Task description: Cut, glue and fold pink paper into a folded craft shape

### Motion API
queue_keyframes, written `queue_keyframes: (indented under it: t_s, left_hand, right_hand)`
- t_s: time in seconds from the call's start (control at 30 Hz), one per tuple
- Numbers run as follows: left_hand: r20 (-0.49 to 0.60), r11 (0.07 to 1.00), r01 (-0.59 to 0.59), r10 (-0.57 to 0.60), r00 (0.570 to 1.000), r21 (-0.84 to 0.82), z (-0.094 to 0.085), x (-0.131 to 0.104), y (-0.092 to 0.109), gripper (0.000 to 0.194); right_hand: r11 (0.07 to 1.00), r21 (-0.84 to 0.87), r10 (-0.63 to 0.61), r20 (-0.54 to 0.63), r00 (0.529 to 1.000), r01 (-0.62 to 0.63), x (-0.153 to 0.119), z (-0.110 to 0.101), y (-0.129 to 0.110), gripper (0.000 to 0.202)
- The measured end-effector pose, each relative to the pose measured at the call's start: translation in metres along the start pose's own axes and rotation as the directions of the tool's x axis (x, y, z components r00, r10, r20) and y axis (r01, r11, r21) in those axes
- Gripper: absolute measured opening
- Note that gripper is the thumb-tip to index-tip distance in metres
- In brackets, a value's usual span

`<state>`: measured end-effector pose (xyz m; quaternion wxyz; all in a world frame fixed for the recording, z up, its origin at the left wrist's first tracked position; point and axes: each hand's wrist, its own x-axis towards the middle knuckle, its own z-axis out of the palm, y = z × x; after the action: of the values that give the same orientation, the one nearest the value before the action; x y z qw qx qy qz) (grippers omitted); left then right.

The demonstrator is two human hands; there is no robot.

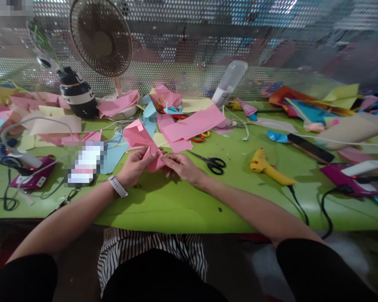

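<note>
A folded piece of pink paper [141,138] is held up over the green table, its wide end tilted toward the far left. My left hand [133,167] pinches its lower left side, thumb on top. From the other side, my right hand [184,167] grips the lower right edge between thumb and fingers. The fingertips under the paper are partly hidden. Black-handled scissors [216,165] lie just right of my right hand. Flat pink paper strips [198,123] rest beyond both hands, partly over scissors with red and yellow handles [200,137].
A yellow glue gun [271,167] lies to the right on the green table [176,205]. Purple power strips [34,174] sit at both sides, with cables. A phone [86,163] lies left. Behind stand a fan [101,40], a black bottle [78,94] and a tilted clear bottle [229,82].
</note>
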<state>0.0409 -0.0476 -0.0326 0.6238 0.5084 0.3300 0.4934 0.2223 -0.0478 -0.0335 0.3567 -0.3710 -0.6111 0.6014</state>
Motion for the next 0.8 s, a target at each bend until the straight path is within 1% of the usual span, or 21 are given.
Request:
queue_keyframes:
  t_s: [0.13, 0.27, 0.43, 0.53, 0.63, 0.7, 0.8]
  left_hand:
    - [-0.041, 1.000, 0.020, -0.021, 0.999, -0.023, 0.0025, 0.0005, 0.0016, 0.029]
    - [-0.077, 0.999, 0.025, -0.028, 0.997, -0.039, 0.0056, 0.0005, 0.0041, 0.029]
    - [-0.066, 0.998, 0.049, -0.051, 0.997, -0.032, 0.0047, 0.0000, 0.0057, 0.033]
    - [-0.040, 0.995, 0.101, -0.100, 0.994, 0.019, 0.0033, -0.0011, 0.0055, 0.035]
    - [-0.017, 0.979, 0.168, -0.167, 0.986, 0.112, 0.0025, -0.0027, 0.0051, 0.037]
    - [-0.001, 0.960, 0.229, -0.231, 0.973, 0.164, 0.0020, -0.0037, 0.0055, 0.039]
    - [0.024, 0.933, 0.310, -0.320, 0.947, 0.183, 0.0012, -0.0050, 0.0063, 0.041]
  right_hand:
    - [0.998, -0.038, -0.045, 0.002, 0.999, 0.045, 0.0040, 0.0010, 0.0027, 0.048]
    - [0.998, -0.041, -0.044, -0.009, 0.999, 0.043, 0.0061, 0.0012, 0.0047, 0.050]
    - [0.985, -0.142, -0.103, -0.053, 0.993, 0.094, 0.0036, 0.0003, 0.0059, 0.050]
    - [0.966, -0.216, -0.161, -0.067, 0.985, 0.143, 0.0022, -0.0014, 0.0059, 0.051]
    - [0.948, -0.270, -0.196, -0.075, 0.978, 0.169, 0.0014, -0.0030, 0.0054, 0.052]
    - [0.937, -0.298, -0.211, -0.073, 0.975, 0.181, 0.0008, -0.0036, 0.0054, 0.052]
    - [0.916, -0.342, -0.245, -0.071, 0.967, 0.208, -0.0006, -0.0037, 0.0058, 0.052]
